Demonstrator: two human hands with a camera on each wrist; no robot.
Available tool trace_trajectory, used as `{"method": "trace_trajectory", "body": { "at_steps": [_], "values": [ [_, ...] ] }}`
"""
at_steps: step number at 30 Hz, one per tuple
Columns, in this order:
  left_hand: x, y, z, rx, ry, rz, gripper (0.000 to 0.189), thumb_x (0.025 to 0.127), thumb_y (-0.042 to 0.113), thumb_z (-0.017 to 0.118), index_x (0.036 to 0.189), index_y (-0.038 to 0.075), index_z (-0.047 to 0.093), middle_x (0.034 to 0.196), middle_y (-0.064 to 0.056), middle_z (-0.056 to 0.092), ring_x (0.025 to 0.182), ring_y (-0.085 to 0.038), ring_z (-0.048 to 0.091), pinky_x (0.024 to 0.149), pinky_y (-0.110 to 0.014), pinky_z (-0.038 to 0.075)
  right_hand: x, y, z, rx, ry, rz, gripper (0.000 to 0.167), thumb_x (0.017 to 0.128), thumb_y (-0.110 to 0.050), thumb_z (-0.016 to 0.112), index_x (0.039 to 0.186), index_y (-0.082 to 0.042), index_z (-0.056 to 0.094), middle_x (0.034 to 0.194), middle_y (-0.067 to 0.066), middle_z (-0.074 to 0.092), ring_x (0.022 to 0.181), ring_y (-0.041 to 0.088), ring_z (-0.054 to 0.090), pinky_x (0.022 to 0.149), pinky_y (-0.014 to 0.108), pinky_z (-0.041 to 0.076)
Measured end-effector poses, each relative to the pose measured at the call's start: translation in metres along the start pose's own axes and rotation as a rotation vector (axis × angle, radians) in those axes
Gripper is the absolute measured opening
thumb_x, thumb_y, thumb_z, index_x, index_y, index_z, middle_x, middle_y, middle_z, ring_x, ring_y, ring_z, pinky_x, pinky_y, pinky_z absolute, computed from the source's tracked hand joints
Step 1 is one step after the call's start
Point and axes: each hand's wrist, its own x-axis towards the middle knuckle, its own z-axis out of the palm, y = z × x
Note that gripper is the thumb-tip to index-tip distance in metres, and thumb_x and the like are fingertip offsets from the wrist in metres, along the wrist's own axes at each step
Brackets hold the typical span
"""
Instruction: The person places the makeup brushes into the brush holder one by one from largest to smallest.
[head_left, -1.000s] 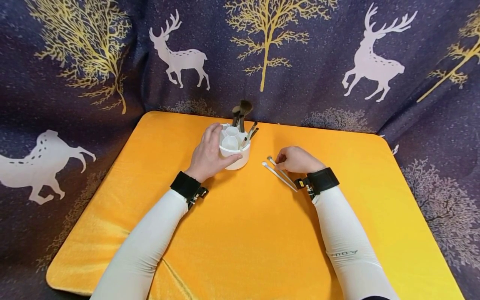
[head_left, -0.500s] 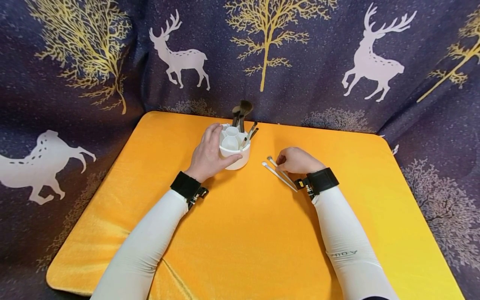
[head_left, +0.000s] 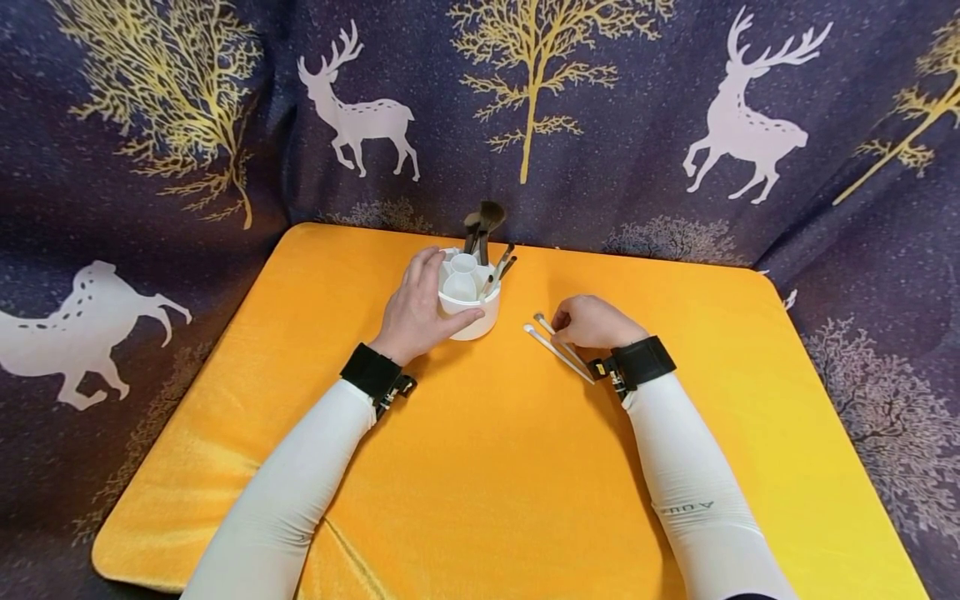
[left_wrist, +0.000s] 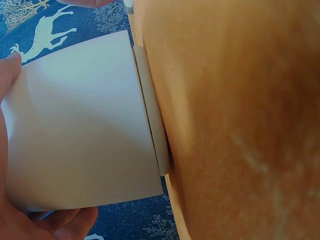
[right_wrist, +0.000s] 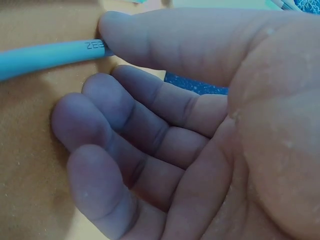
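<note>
My left hand grips a round white compartment holder, thumb along its near side and fingers round the left. In the left wrist view the smooth wall of the holder fills much of the picture. Dark makeup brushes and several slim ones stand in its compartments. On the right, my right hand pinches a slim makeup brush near its printed band, by the thumb tip; the other fingers curl below. A second light-handled brush lies alongside it on the table.
An orange cloth covers the table, creased at the front left. Right behind the holder hangs a dark curtain printed with deer and trees, which also borders the table's sides.
</note>
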Motion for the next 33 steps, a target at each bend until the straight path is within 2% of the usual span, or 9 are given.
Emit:
{"method": "trace_trajectory", "body": {
  "at_steps": [12,33],
  "values": [
    [-0.0002,-0.0002,-0.0002,-0.008,-0.001,-0.004,0.112,0.085,0.065,0.090,0.166,0.006,0.040,0.167,-0.021,0.037,0.143,-0.038,0.049,0.100,-0.057,0.060,0.0027,0.0000,0.0026,-0.015,0.012,0.008,0.015,0.098,-0.020,0.082,0.110,-0.011,0.079,0.099,0.005,0.074,0.084,0.024,0.063,0.078,0.042,0.053],
    [-0.0010,0.0008,-0.0019,0.001,-0.003,0.001,0.112,0.087,0.063,0.090,0.166,0.002,0.039,0.168,-0.023,0.037,0.145,-0.039,0.048,0.105,-0.057,0.058,0.0031,-0.0020,0.0026,-0.025,0.018,0.005,0.014,0.099,-0.014,0.076,0.113,-0.009,0.079,0.101,0.007,0.074,0.082,0.024,0.063,0.075,0.041,0.052]
  ]
}}
